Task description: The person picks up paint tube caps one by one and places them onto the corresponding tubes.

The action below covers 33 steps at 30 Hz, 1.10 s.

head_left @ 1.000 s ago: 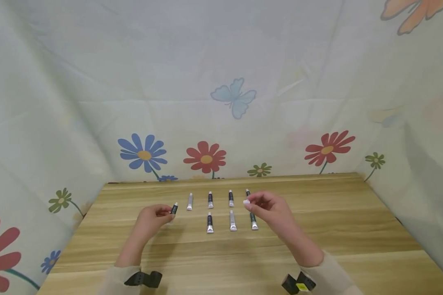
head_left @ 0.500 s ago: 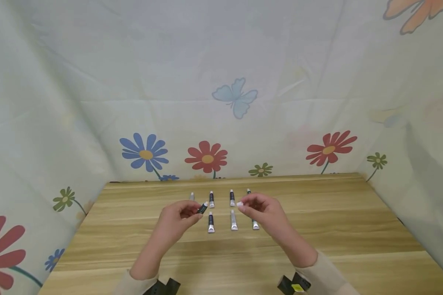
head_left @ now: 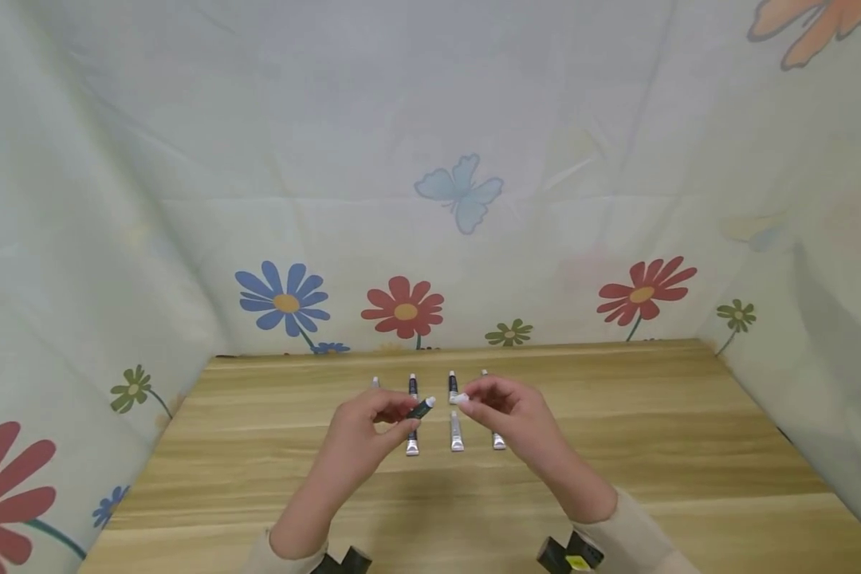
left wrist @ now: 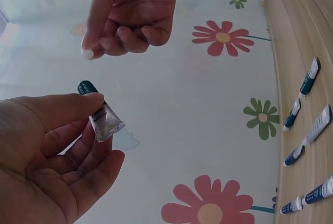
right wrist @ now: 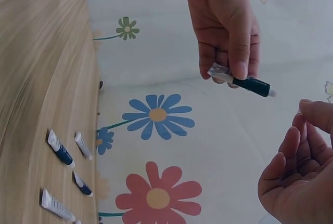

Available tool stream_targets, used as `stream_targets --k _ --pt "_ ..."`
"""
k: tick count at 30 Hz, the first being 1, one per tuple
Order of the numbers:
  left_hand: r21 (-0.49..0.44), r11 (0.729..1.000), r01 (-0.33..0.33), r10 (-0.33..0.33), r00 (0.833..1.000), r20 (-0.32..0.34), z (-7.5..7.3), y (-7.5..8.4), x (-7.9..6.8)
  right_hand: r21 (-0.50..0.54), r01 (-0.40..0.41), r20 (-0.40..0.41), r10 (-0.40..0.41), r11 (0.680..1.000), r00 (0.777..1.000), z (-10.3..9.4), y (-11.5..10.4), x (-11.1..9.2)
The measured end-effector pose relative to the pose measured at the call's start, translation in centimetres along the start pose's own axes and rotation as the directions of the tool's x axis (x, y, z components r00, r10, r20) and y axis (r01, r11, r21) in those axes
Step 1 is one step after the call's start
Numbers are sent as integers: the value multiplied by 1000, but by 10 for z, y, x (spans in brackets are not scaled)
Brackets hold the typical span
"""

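My left hand (head_left: 364,434) pinches a dark green paint tube (head_left: 421,409) between thumb and fingers, above the table. In the right wrist view the tube (right wrist: 252,86) points its small white tip toward my other hand. Its crimped silver end shows under the left thumb in the left wrist view. My right hand (head_left: 516,414) pinches a small white cap (left wrist: 87,54) at its fingertips. Cap and tube tip are close together but apart. In the right wrist view the right fingers hide the cap.
Several more paint tubes lie in two rows on the wooden table, among them a grey one (head_left: 457,433) and a dark one (head_left: 453,385). My hands partly cover some of them. A flowered cloth (head_left: 316,223) stands behind the table.
My left hand has carried the tube to the right, from the left of the rows to near the right hand, and tilted it. My right hand has shifted slightly left with the cap.
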<state>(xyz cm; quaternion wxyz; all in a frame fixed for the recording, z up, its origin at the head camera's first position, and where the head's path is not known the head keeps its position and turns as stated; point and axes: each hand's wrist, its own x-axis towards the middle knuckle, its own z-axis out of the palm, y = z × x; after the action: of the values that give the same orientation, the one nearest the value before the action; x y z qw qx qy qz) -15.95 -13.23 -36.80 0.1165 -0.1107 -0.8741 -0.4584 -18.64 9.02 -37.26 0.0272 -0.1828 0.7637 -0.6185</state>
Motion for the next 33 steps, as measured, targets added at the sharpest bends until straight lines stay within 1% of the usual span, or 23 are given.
stream_targets --k 8,14,21,27,33 --pt "27 998 -58 57 997 48 3 9 -1 -6 68 39 -68 998 997 5 3 3" --pt "47 994 -95 92 994 56 7 12 -2 -17 56 45 -55 998 997 6 5 2" --pt "105 979 -174 171 985 30 10 10 -2 -20 50 32 -50 999 998 8 7 3" --pt "111 968 -224 223 975 25 11 8 -2 -63 98 39 -95 993 995 6 8 4" --pt "115 954 -278 279 960 10 14 6 -1 -32 129 66 -126 991 990 4 9 5"
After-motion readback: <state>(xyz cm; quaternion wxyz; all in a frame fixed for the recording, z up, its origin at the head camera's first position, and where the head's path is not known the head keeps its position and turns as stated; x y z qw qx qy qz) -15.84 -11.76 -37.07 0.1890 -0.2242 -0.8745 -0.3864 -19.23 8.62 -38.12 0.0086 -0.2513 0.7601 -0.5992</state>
